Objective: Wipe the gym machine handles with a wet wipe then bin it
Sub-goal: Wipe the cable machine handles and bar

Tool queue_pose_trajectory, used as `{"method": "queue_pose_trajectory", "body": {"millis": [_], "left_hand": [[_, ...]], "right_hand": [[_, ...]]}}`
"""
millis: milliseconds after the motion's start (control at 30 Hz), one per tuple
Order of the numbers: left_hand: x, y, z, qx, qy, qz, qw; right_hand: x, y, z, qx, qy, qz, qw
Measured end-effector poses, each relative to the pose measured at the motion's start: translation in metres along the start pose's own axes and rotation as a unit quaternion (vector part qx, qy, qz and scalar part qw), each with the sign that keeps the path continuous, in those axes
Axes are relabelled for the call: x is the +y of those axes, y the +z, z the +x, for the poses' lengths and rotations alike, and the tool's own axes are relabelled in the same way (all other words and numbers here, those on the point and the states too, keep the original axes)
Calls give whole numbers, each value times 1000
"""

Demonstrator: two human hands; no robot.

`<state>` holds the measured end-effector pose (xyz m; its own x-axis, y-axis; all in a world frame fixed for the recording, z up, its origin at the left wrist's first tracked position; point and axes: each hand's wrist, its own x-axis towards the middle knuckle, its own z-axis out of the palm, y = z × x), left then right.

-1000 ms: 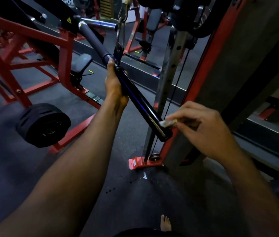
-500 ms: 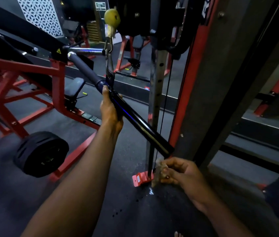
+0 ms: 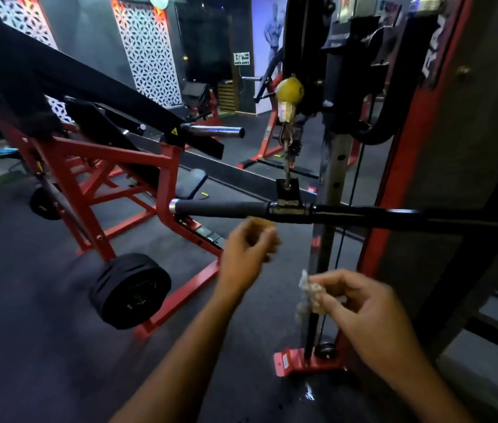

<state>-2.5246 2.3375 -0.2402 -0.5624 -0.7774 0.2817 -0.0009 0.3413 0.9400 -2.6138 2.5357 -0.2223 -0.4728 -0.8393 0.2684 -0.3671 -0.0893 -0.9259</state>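
A black straight bar handle [image 3: 223, 208] hangs level from a cable clip under a yellow stopper ball [image 3: 289, 90]. Its left end has a foam grip and a chrome cap; its right half [image 3: 394, 216] is glossy black. My left hand [image 3: 249, 247] is blurred, just below the bar's middle, off the bar, with fingers loosely curled and nothing in them. My right hand [image 3: 360, 303] is lower and to the right, pinching a crumpled pale wet wipe [image 3: 307, 290] at its fingertips, apart from the bar.
The cable machine's red and black upright [image 3: 400, 178] stands right behind the bar, its red foot [image 3: 299, 361] on the dark rubber floor. A red plate-loaded machine [image 3: 95, 166] with a black weight plate [image 3: 130, 291] stands at left. No bin is in view.
My left hand has let go of the bar, which swung from tilted to level. My right hand came away from the bar's lower end, still holding the wipe. The view tilted up.
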Motion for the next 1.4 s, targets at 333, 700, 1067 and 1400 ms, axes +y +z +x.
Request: {"method": "queue_pose_trajectory", "body": {"millis": [333,700,1067,1400], "left_hand": [[19,-96,67,-146,23,614,775],[-12,-106,0,-157,44,248,955],[-5,-152,23,-431,-275,-100,854],[-4,-129,6,-407,-145,131,892]], "right_hand": [[13,44,99,116,-150,-35,981],[28,88,93,251,-146,-131,948],[-5,135,66,372,-100,-184,904],[-18,120,92,223,-21,-380,898]]}}
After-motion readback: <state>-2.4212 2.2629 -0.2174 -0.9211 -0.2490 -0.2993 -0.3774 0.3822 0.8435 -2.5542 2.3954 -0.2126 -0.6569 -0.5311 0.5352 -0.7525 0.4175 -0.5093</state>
